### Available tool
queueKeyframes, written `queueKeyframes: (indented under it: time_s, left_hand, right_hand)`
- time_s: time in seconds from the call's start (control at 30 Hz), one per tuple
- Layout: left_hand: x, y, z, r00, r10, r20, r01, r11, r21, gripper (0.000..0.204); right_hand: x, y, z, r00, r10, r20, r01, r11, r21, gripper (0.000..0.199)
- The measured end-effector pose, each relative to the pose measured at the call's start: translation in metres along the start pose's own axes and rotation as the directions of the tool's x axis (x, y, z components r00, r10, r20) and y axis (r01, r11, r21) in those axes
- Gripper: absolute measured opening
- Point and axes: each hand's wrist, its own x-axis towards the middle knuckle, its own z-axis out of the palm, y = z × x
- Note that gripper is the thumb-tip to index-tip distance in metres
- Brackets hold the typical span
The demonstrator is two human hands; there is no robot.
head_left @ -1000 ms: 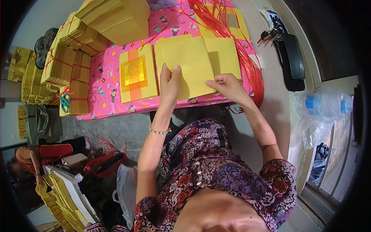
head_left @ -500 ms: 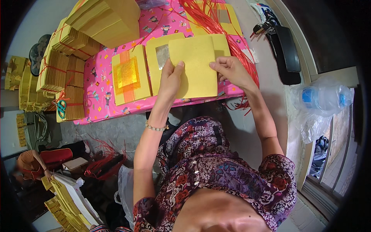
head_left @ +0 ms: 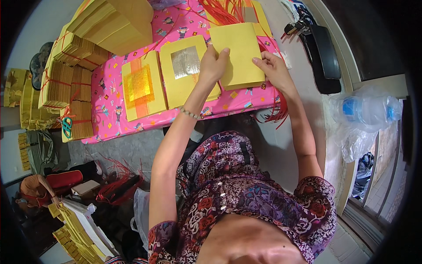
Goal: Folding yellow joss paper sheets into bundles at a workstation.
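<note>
My left hand (head_left: 214, 64) grips the left edge of a yellow sheet of joss paper (head_left: 239, 50), thumb on top. At its right edge my right hand (head_left: 273, 72) pinches it between thumb and fingers. Whether it is one sheet or a few, I cannot tell. Just left of it lies a stack of yellow paper with a silver foil square (head_left: 184, 61), partly covered by my left hand. Beside that is another stack with a gold and orange square (head_left: 140, 86). The paper covers part of whatever lies under it on the right.
Tied bundles of yellow paper (head_left: 63, 86) fill the left of the pink patterned table (head_left: 107, 94), with green-handled scissors (head_left: 67, 126) on them. Red strands (head_left: 228, 11) lie at the back right. A bagged plastic bottle (head_left: 365, 112) is at right. A co-worker (head_left: 35, 189) sits lower left.
Both hands have moved the yellow paper to the right and slightly away, off the middle stack. The silver foil square there now shows whole.
</note>
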Motion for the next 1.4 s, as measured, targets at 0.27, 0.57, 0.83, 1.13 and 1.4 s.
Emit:
queueKeyframes:
  time_s: [0.27, 0.57, 0.83, 1.13, 1.4]
  left_hand:
    - [0.019, -0.042, 0.020, 0.999, 0.013, -0.045, -0.001, 0.969, 0.247, 0.034]
    - [0.017, -0.036, 0.021, 0.999, -0.050, -0.021, 0.054, 0.922, 0.383, 0.040]
    - [0.013, -0.027, 0.024, 0.999, 0.005, -0.045, 0.020, 0.840, 0.543, 0.044]
    - [0.013, -0.029, 0.025, 0.998, 0.031, -0.048, -0.003, 0.871, 0.492, 0.042]
    - [-0.009, -0.031, 0.000, 0.989, 0.080, -0.121, -0.058, 0.982, 0.181, 0.036]
  right_hand:
    - [0.011, 0.042, 0.000, 0.991, -0.034, -0.127, -0.011, 0.943, -0.334, 0.030]
    - [0.009, 0.046, 0.001, 0.989, -0.055, -0.134, -0.006, 0.908, -0.419, 0.028]
    - [0.005, 0.022, 0.005, 0.973, -0.179, -0.145, 0.033, 0.732, -0.680, 0.037]
    - [0.029, 0.056, 0.013, 0.913, -0.395, 0.106, 0.264, 0.371, -0.890, 0.057]
    - [0.032, 0.056, 0.018, 0.943, -0.315, 0.104, 0.233, 0.407, -0.883, 0.059]
